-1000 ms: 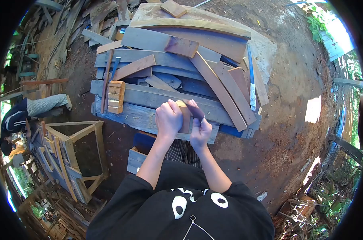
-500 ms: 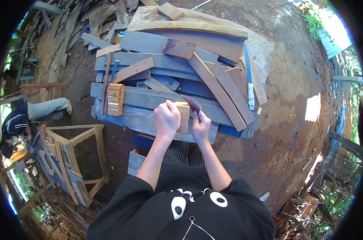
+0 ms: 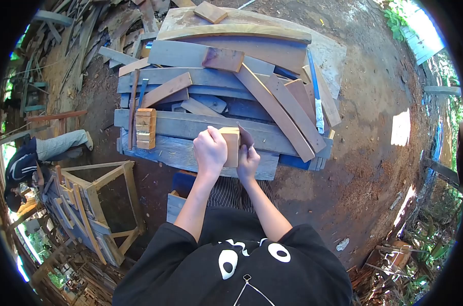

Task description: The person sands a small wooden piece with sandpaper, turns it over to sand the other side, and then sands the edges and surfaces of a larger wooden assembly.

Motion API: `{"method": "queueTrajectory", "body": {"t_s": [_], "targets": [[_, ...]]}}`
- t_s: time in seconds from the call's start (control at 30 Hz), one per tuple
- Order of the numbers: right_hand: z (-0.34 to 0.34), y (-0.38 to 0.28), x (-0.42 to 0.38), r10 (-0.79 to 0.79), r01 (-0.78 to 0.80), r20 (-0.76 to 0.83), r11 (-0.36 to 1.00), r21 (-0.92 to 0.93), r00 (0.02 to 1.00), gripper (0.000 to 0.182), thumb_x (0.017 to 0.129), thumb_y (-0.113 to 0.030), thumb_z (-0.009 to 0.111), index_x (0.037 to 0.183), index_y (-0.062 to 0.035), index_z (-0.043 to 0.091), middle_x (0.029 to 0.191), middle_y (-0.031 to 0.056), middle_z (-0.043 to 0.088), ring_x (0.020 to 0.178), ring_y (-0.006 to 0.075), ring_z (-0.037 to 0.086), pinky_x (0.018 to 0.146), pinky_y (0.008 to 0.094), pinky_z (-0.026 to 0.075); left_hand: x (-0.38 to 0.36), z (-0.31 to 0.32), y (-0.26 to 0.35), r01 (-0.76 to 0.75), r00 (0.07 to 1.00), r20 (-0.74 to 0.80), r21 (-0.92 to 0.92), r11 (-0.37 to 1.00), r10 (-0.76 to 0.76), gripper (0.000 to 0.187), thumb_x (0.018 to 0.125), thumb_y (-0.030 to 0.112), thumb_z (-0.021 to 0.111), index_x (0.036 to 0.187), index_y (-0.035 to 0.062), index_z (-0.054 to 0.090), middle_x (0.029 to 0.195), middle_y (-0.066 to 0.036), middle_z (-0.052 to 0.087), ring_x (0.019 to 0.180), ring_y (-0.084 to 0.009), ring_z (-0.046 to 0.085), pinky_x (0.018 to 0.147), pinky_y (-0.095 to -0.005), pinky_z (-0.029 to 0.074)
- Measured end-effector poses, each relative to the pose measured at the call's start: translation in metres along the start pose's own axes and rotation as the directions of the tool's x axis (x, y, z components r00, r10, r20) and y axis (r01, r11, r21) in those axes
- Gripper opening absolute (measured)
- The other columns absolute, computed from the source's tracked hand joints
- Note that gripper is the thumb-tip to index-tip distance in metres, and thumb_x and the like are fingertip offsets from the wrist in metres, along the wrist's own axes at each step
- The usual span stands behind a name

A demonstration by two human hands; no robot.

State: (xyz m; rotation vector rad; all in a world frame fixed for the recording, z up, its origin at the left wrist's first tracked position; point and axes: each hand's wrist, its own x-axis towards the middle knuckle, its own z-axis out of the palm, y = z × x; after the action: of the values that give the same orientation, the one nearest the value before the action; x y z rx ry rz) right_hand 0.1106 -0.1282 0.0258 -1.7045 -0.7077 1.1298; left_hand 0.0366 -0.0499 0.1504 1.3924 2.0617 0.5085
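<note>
My left hand (image 3: 210, 150) is closed around a pale wooden block (image 3: 232, 149), held over the near edge of the plank-covered table. In my right hand (image 3: 248, 163) a dark brown sheet of sandpaper (image 3: 246, 135) is pinched, its upper end standing out above the fingers. The sheet is right at the block's right side. A small stack of light wooden blocks (image 3: 145, 128) stands to the left of my left hand.
Grey planks (image 3: 206, 122) and brown boards (image 3: 278, 112) lie across the table. A blue-handled tool (image 3: 313, 76) is at the right. On the left are a wooden frame (image 3: 129, 196) and another person (image 3: 25, 163). Scrap wood (image 3: 96, 43) is piled behind.
My right hand has moved left with the sandpaper, bringing it closer against the block's side. The block is slightly turned, and my left hand keeps its hold.
</note>
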Motion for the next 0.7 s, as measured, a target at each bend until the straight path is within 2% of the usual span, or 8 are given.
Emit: {"method": "queueTrajectory", "body": {"t_s": [0.1, 0.2, 0.3, 0.4, 0.47, 0.53, 0.63, 0.7], "targets": [[-0.006, -0.017, 0.005, 0.219, -0.223, 0.105, 0.974, 0.033, 0.970, 0.033, 0.094, 0.000, 0.042, 0.124, 0.0046, 0.053, 0.131, 0.0190, 0.053, 0.124, 0.0199, 0.047, 0.100, 0.0306, 0.037, -0.001, 0.002, -0.002, -0.019, 1.000, -0.012, -0.015, 1.000, 0.019, 0.042, 0.093, 0.020, 0.038, 0.082, -0.0083, 0.067, 0.075, -0.029, 0.063, 0.078, -0.0428, 0.064, 0.070, -0.0444, 0.050], [0.007, -0.043, -0.020, -0.295, 0.305, -0.079, 0.916, 0.260, 0.952, 0.035, 0.093, 0.000, 0.043, 0.126, 0.0031, 0.053, 0.127, 0.0184, 0.057, 0.119, 0.0224, 0.052, 0.097, 0.0318, 0.041, -0.002, -0.002, 0.002, -0.007, 1.000, 0.004, -0.021, 1.000, 0.007, 0.042, 0.093, 0.020, 0.038, 0.082, -0.0083, 0.067, 0.076, -0.029, 0.063, 0.078, -0.0431, 0.064, 0.070, -0.0445, 0.050], [0.004, -0.031, -0.006, -0.543, 0.548, -0.092, 0.835, 0.046, 0.835, 0.037, 0.091, 0.002, 0.043, 0.127, 0.0022, 0.052, 0.125, 0.0195, 0.057, 0.118, 0.0214, 0.053, 0.096, 0.0306, 0.041, -0.001, -0.003, 0.003, -0.026, 1.000, 0.007, -0.020, 0.999, 0.026, 0.043, 0.093, 0.021, 0.037, 0.082, -0.0086, 0.067, 0.076, -0.030, 0.063, 0.079, -0.0433, 0.064, 0.070, -0.0446, 0.050], [-0.007, -0.022, 0.012, 0.135, -0.127, 0.092, 0.987, -0.094, 0.987, 0.032, 0.091, 0.001, 0.044, 0.121, 0.0023, 0.056, 0.123, 0.0212, 0.058, 0.117, 0.0204, 0.055, 0.095, 0.0286, 0.043, -0.002, -0.002, 0.002, -0.023, 1.000, 0.016, -0.025, 0.999, 0.024, 0.044, 0.092, 0.020, 0.036, 0.082, -0.0090, 0.067, 0.076, -0.030, 0.063, 0.080, -0.0435, 0.064, 0.071, -0.0442, 0.050], [-0.006, -0.030, 0.012, 0.090, -0.080, 0.060, 0.985, -0.152, 0.994, 0.028, 0.092, -0.002, 0.046, 0.115, 0.0032, 0.060, 0.106, 0.0210, 0.065, 0.098, 0.0193, 0.065, 0.082, 0.0283, 0.049, 0.001, -0.002, 0.004, -0.052, 0.999, 0.012, -0.029, 0.998, 0.052, 0.044, 0.092, 0.021, 0.036, 0.083, -0.0094, 0.066, 0.077, -0.030, 0.063, 0.080, -0.0432, 0.064, 0.072, -0.0438, 0.050], [-0.003, -0.058, 0.003, -0.390, 0.392, -0.078, 0.920, 0.009, 0.918, 0.025, 0.092, -0.004, 0.048, 0.111, 0.0040, 0.061, 0.088, 0.0193, 0.066, 0.076, 0.0158, 0.062, 0.067, 0.0285, 0.048, -0.001, -0.002, -0.001, -0.085, 0.996, -0.014, -0.042, 0.996, 0.084, 0.043, 0.092, 0.020, 0.036, 0.077, -0.0098, 0.064, 0.072, -0.030, 0.061, 0.075, -0.0435, 0.063, 0.068, -0.0452, 0.049], [-0.004, -0.061, 0.008, -0.465, 0.468, -0.105, 0.884, 0.010, 0.879, 0.022, 0.090, -0.004, 0.051, 0.107, 0.0039, 0.063, 0.074, 0.0183, 0.065, 0.062, 0.0154, 0.061, 0.057, 0.0301, 0.046, 0.001, 0.003, -0.006, -0.151, 0.987, -0.074, -0.077, 0.985, 0.146, 0.044, 0.091, 0.017, 0.037, 0.065, -0.0102, 0.059, 0.063, -0.030, 0.058, 0.066, -0.0444, 0.062, 0.059, -0.0482, 0.048], [-0.015, -0.008, 0.022, -0.069, 0.077, 0.053, 0.985, -0.155, 0.996, 0.023, 0.089, -0.003, 0.052, 0.109, 0.0027, 0.063, 0.084, 0.0199, 0.067, 0.073, 0.0189, 0.067, 0.064, 0.0298, 0.048, 0.001, 0.002, -0.006, -0.155, 0.986, -0.073, -0.066, 0.986, 0.150, 0.044, 0.091, 0.017, 0.037, 0.065, -0.0101, 0.059, 0.063, -0.030, 0.058, 0.066, -0.0445, 0.062, 0.059, -0.0482, 0.048]]}}
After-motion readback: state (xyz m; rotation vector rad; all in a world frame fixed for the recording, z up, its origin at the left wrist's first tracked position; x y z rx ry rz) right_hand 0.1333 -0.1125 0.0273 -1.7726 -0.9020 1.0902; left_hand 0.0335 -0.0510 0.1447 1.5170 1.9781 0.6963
